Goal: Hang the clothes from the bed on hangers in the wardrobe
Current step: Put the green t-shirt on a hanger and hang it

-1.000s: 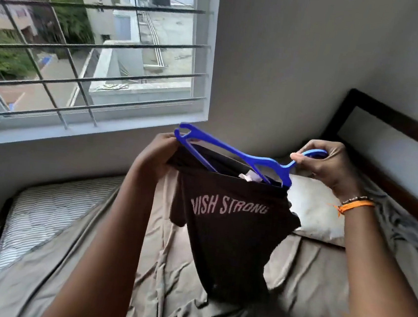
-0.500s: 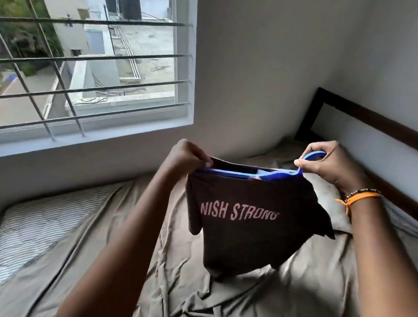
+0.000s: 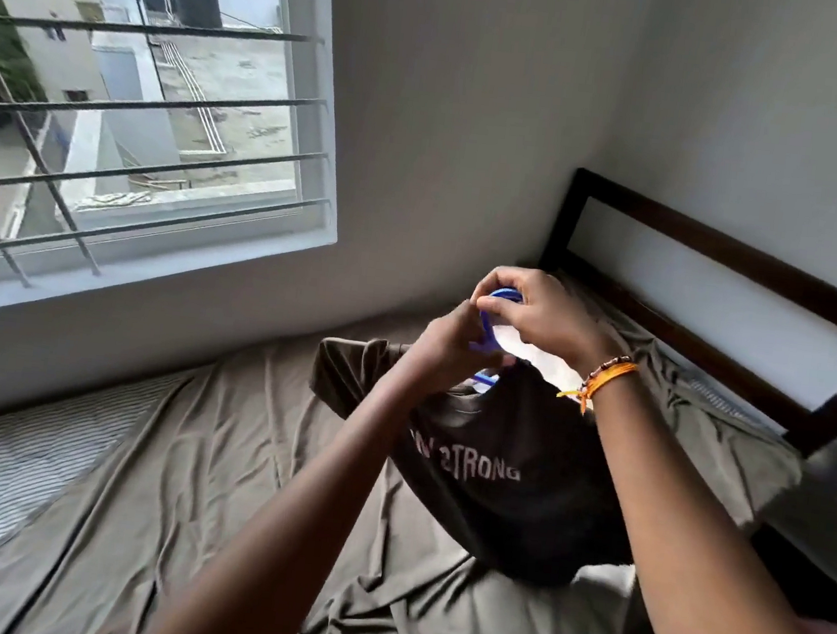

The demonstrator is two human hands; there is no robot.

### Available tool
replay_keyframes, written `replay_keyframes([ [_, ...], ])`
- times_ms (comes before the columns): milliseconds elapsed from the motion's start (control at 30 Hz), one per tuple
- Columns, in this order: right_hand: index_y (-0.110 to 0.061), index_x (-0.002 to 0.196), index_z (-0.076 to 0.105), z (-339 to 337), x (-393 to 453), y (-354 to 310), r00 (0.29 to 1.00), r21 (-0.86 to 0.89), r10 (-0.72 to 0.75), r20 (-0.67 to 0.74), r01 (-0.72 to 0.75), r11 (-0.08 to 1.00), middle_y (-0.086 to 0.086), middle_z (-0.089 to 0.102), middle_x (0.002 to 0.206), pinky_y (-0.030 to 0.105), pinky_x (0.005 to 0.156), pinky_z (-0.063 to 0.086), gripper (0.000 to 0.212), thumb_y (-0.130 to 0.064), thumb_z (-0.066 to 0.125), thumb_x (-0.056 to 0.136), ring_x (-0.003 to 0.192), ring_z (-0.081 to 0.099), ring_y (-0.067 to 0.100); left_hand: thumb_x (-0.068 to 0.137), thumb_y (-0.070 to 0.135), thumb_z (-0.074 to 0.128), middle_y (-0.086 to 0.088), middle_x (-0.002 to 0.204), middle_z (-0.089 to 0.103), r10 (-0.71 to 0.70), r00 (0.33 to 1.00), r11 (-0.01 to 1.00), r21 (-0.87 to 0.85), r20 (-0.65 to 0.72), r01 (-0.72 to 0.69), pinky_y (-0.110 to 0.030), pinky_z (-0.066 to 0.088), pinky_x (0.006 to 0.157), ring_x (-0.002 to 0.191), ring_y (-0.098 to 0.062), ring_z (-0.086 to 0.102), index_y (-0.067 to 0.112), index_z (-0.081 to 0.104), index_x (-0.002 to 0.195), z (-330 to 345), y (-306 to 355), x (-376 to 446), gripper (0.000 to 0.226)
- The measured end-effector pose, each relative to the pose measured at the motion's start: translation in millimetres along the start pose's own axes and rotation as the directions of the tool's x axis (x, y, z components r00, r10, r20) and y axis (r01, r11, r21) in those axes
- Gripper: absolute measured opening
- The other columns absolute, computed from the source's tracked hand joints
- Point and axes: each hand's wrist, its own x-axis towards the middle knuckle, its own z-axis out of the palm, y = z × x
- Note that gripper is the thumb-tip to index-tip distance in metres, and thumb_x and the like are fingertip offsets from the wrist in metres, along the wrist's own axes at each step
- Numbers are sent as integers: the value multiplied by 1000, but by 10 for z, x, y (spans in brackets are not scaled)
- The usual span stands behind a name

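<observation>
Dark t-shirt (image 3: 510, 460) hangs in the air over the bed (image 3: 214, 476), "STRONG" print visible, hem just above the sheet. Blue hanger (image 3: 489, 324) is mostly inside the shirt; only the hook and a bit of shoulder show at the neck. Right hand (image 3: 540, 314) curls round the hook from above. Left hand (image 3: 447, 343) pinches the hanger just below, at the collar; both hands touching. Orange wristband (image 3: 601, 380) on right wrist. Dark headboard (image 3: 723, 245) behind, barred window (image 3: 134, 106) on the left wall.
</observation>
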Motion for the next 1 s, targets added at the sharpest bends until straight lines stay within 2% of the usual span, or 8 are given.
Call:
replay_keyframes([
  [167,-18,107,54,-12,-99,271,999,669,28,-33,1,743,6,49,80,23,65,51,14,-12,45,98,67,51,11,91,27,59,-13,82,71,3,979,1000,6,-203,-2,-31,41,68,84,-32,64,4,63,87,74,-28,105,24],
  [267,-20,116,53,90,-190,633,989,516,102,107,-143,844,5,58,104,18,73,43,20,-14,46,98,85,54,4,93,23,57,-16,83,70,19,970,1000,3,-242,-18,-32,42,71,82,-31,63,7,60,82,-41,-51,161,20],
  [367,-6,104,66,301,-307,873,943,392,210,259,-301,870,6,67,96,18,70,47,18,-8,51,95,83,60,6,94,15,55,-3,69,66,44,963,992,-103,-267,-74,-26,45,69,63,-11,60,15,54,71,-197,-55,206,23],
  [467,4,92,69,332,-369,1011,970,492,212,118,-243,836,14,67,90,26,78,48,13,-5,60,89,85,61,16,95,9,53,5,64,63,42,940,979,-172,-339,-106,-23,45,67,55,-3,54,19,52,67,-363,-99,276,29],
  [567,-5,83,67,258,-377,1097,977,434,194,-84,-139,890,5,66,82,19,77,45,10,1,60,87,79,59,1,95,9,52,10,56,63,2,908,969,-225,-419,-106,-23,44,66,57,-9,55,19,52,67,-529,-151,333,29],
  [700,-10,90,62,114,-412,1259,865,295,187,-466,-47,954,-5,62,82,14,74,42,8,-10,55,87,78,56,-10,95,12,53,2,64,64,-63,862,941,-318,-504,-118,-24,48,65,54,-6,58,17,53,71,-680,-252,363,25],
  [867,-7,89,65,95,-495,1285,857,-281,54,-513,-227,932,12,65,89,40,80,39,19,3,52,80,87,58,34,96,12,52,-3,68,64,-53,846,911,-373,-531,-178,-20,49,63,56,-7,61,15,55,75,-575,-143,398,21],
  [1000,-11,99,66,98,-428,1033,906,-196,-29,-423,-60,979,6,68,98,32,84,38,32,-22,38,88,91,59,29,96,14,53,-3,69,65,-14,881,922,-347,-473,-172,-24,48,68,60,-9,60,16,56,72,-431,-65,406,24],
])
